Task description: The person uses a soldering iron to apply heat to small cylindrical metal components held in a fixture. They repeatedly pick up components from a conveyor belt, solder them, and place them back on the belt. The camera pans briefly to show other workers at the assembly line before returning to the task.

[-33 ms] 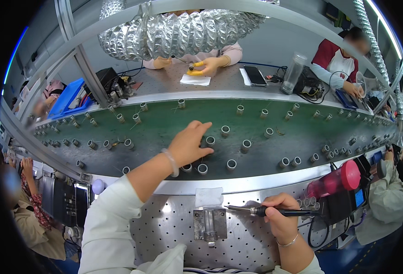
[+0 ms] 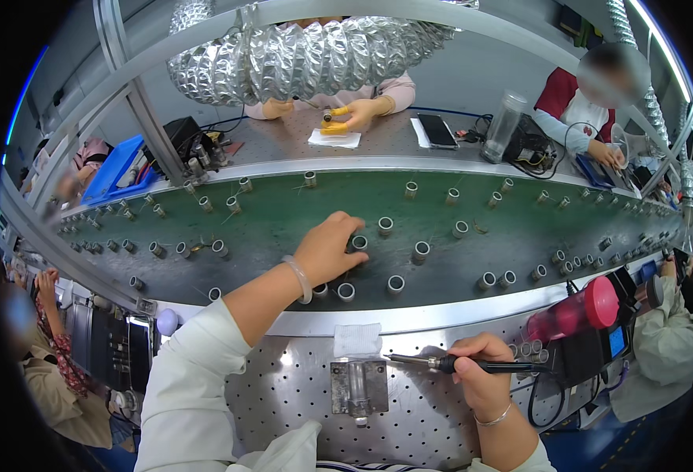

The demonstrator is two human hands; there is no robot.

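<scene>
Head view: looking down on a perforated metal workbench (image 2: 283,393) with a long green conveyor belt (image 2: 299,212) running across just beyond it.
Left hand (image 2: 327,250): stretched forward over the green belt, palm down, fingers curled loosely around a small grey cylindrical part (image 2: 358,243); fingertips touch it, but I cannot tell whether it is gripped or only touched.
Wrist: a pale bangle (image 2: 299,278) sits on the left wrist, above a white sleeve (image 2: 193,377).
Right hand (image 2: 480,377): resting on the perforated bench, fingers closed firmly around the dark handle of a soldering iron (image 2: 456,363), held like a pen.
Iron tip: points left, hovering just above the bench, near a metal clamp fixture (image 2: 359,387) but apart from it.
White pad (image 2: 357,339): a small square of cloth or sponge lying at the bench's far edge, just behind the fixture.
Cylindrical parts: many grey ones stand upright in scattered rows on the belt; several (image 2: 393,284) stand near the belt's front edge, just beside the left hand.
Red container (image 2: 574,312): a pinkish-red bottle lying tilted at the right of the bench, beside dark equipment with cables.
Overhead: a silver ribbed duct (image 2: 315,59) hangs across a grey metal frame.
Other people: across the belt, someone's hands (image 2: 354,114) with yellow fingertip covers work over a white sheet; another person in red (image 2: 574,106) sits at far right.
</scene>
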